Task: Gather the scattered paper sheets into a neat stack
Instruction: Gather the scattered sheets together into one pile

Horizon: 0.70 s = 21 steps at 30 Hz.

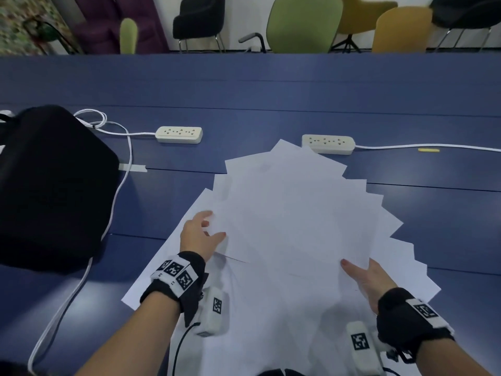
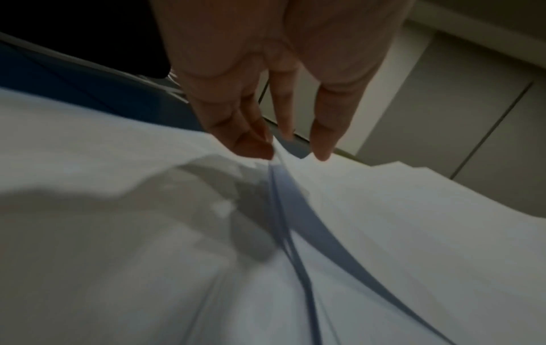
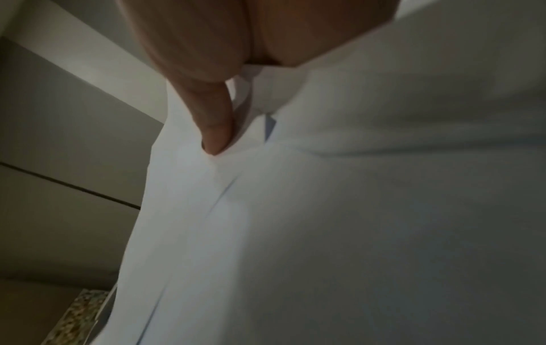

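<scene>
Several white paper sheets (image 1: 292, 213) lie fanned out and overlapping on the blue table (image 1: 244, 90). The upper part of the fan is lifted off the lower sheets. My left hand (image 1: 214, 223) holds the lifted sheets at their left edge. In the left wrist view that edge (image 2: 276, 163) runs between its nearly straight fingers (image 2: 322, 147). My right hand (image 1: 355, 270) grips the near right corner of the sheets, thumb on top and fingers hidden underneath. In the right wrist view the thumb (image 3: 215, 130) presses into the paper (image 3: 354, 210).
A black bag (image 1: 51, 185) sits at the left with a white cable (image 1: 119, 185) looping round it. Two white power strips (image 1: 179, 134) (image 1: 328, 143) lie just beyond the paper. A small yellow object (image 1: 428, 150) lies to the right. Chairs (image 1: 303, 25) stand past the far edge.
</scene>
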{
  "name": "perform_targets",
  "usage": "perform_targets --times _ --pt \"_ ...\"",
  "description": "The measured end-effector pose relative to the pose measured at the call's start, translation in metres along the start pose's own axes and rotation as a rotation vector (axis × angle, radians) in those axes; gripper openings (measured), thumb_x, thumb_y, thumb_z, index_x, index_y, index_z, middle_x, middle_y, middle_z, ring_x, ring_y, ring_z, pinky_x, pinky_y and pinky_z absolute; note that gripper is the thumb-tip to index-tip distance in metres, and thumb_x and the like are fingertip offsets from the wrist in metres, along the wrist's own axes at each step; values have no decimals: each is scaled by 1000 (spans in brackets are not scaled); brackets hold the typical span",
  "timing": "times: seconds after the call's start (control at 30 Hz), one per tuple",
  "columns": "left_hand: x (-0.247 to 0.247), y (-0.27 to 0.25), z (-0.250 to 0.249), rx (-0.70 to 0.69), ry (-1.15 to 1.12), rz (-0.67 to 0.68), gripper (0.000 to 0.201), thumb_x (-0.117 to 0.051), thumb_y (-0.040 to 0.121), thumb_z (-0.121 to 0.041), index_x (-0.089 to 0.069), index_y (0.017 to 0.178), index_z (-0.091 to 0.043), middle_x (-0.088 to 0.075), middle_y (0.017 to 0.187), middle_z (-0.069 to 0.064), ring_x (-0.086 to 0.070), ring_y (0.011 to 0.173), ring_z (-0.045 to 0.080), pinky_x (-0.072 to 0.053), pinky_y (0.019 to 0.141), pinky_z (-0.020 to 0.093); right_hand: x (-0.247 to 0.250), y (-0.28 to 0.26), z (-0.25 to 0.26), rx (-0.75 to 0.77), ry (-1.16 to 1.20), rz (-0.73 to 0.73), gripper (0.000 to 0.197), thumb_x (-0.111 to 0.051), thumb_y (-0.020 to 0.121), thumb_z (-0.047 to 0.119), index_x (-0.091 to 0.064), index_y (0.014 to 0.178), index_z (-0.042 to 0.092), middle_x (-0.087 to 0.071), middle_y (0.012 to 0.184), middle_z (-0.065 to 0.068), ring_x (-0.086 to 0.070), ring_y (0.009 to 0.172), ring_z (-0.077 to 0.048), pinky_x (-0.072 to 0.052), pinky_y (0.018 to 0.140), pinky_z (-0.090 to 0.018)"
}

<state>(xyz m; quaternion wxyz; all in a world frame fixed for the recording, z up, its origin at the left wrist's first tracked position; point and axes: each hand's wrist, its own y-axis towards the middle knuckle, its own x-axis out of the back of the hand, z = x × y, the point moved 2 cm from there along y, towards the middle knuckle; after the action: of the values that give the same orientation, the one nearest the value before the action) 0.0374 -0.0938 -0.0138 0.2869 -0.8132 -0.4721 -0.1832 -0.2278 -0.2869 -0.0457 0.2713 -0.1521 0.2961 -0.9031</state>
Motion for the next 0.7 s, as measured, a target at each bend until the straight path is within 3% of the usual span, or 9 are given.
perform_targets --times 0.1,0.2,0.27,0.4,0.47,0.53,0.6,0.63,0.7 --pt "-4 -1 11 61 69 -1 39 -70 78 -11 -60 115 -14 -57 104 5 -55 91 21 -40 82 25 -1 -2 2 -33 -21 23 43 -57 89 17 -47 129 5 -60 120 -13 -54 112 -33 -41 94 -40" --pt "-4 0 19 144 88 -14 28 -70 77 -8 -59 102 -13 -58 80 2 -59 88 28 -46 83 31 2 -2 3 -37 -34 25 38 -55 91 14 -48 127 5 -61 114 -13 -56 102 -31 -45 74 -31" --pt "-3 0 20 172 125 25 23 -70 76 -9 -57 94 -13 -59 79 3 -59 81 28 -50 84 34 3 -2 4 -30 -19 42 37 -54 91 13 -49 126 3 -61 111 -12 -56 94 -26 -42 67 -27" --pt "3 -2 19 206 210 98 24 -70 78 -12 -54 96 -12 -61 94 7 -62 68 24 -49 78 30 2 -7 9 -16 53 55 23 -57 89 14 -44 108 14 -56 88 -1 -50 89 -21 -35 85 -32" --pt "4 -5 16 189 323 172 37 -72 77 -21 -52 107 -15 -61 103 6 -62 91 25 -47 84 31 2 -7 9 -20 67 67 31 -64 84 17 -47 110 14 -61 103 -6 -51 99 -24 -36 89 -34" --pt "2 -2 13 135 489 182 61 -71 76 -35 -43 127 -19 -56 118 6 -46 120 27 -42 96 36 2 -5 8 -33 47 74 36 -68 81 17 -48 111 13 -59 117 -10 -51 105 -26 -36 92 -36" --pt "-1 4 7 72 559 135 78 -68 77 -43 -30 140 -19 -40 140 7 -28 134 30 -33 105 42 2 -7 8 -40 64 66 39 -69 80 20 -47 112 13 -56 120 -9 -49 109 -26 -35 94 -36" --pt "-5 8 5 39 557 133 82 -66 78 -44 -25 143 -17 -33 147 7 -24 137 30 -30 108 42 1 -8 9 -37 70 77 50 -73 76 28 -47 116 12 -55 121 -7 -48 113 -26 -35 97 -37" --pt "-15 15 0 -28 557 171 84 -64 80 -44 -20 145 -15 -26 152 5 -21 140 29 -25 111 42 -1 -9 10 -25 41 91 90 -82 52 52 -49 125 10 -57 123 -3 -48 120 -27 -33 106 -42"
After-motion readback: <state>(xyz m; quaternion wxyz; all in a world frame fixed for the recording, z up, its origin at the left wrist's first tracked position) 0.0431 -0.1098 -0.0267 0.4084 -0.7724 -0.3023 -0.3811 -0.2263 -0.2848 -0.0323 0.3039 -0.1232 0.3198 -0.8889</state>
